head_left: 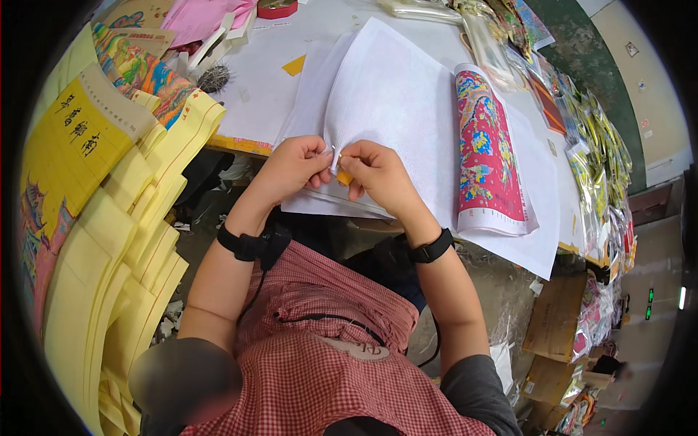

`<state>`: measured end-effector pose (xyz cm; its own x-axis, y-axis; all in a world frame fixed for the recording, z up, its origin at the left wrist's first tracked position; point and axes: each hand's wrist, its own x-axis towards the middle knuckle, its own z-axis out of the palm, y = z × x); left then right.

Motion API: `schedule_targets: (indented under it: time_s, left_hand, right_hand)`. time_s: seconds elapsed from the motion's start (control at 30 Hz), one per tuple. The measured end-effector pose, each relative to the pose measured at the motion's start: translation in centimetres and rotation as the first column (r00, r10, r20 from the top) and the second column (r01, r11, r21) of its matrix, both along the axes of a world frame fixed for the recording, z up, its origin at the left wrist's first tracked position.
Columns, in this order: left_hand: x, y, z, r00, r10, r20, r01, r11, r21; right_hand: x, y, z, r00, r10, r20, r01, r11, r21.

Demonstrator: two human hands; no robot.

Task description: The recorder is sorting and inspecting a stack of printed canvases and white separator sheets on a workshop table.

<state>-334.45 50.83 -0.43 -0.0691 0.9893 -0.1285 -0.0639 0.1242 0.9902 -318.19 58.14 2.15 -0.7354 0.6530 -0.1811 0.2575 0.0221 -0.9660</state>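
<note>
Close together at the near edge of the table are my left hand (pixel 302 168) and my right hand (pixel 376 173), both with fingers pinched. In my right hand is a small orange-yellow piece (pixel 344 177), mostly covered by the fingers. A thin whitish bit shows at my left fingertips; what it is I cannot make out. Under and behind the hands lies a large white sheet (pixel 392 94) with a fine ribbed surface, its near left edge curling up beside my fingers. To the right, a partly rolled pink printed cloth (pixel 483 145) with blue and yellow flowers rests on the white sheets.
Yellow printed cloths (pixel 109 203) hang in folds at the left. A spiky dark ball (pixel 214 78) and a red round container (pixel 277 7) sit on the far left of the table. Plastic-wrapped packets (pixel 600 145) pile along the right edge. Cardboard boxes (pixel 554 316) stand below right.
</note>
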Motion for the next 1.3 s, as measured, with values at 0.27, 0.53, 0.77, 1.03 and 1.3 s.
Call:
schedule_targets:
  time_s: [0.27, 0.53, 0.77, 1.03, 1.3]
  left_hand:
    - [-0.3, 1.0, 1.4, 0.994, -0.039, 0.104, 0.027, 0.992, 0.122]
    - [-7.8, 7.5, -0.9, 0.443, 0.417, 0.794, -0.634, 0.772, -0.052]
    - [-10.7, 10.8, -3.8, 0.055, 0.472, 0.880, -0.774, 0.577, -0.261]
    - [-17.2, 11.2, -6.1, 0.013, 0.242, 0.970, -0.815, 0.564, -0.130]
    - [-18.8, 10.4, -7.5, -0.090, 0.022, 0.996, -0.726, 0.683, -0.080]
  right_hand:
    - [2.3, -0.3, 1.9, 0.980, -0.120, 0.161, -0.083, 0.486, 0.870]
    - [20.2, 6.9, 6.3, 0.604, -0.764, -0.226, 0.757, 0.461, 0.464]
    - [36.0, 4.5, -1.7, 0.251, -0.933, 0.257, 0.761, 0.354, 0.544]
    - [33.7, 0.4, -0.2, 0.234, -0.915, 0.330, 0.781, 0.379, 0.496]
    - [30.3, -0.4, 3.7, 0.257, -0.951, 0.171, 0.778, 0.309, 0.548]
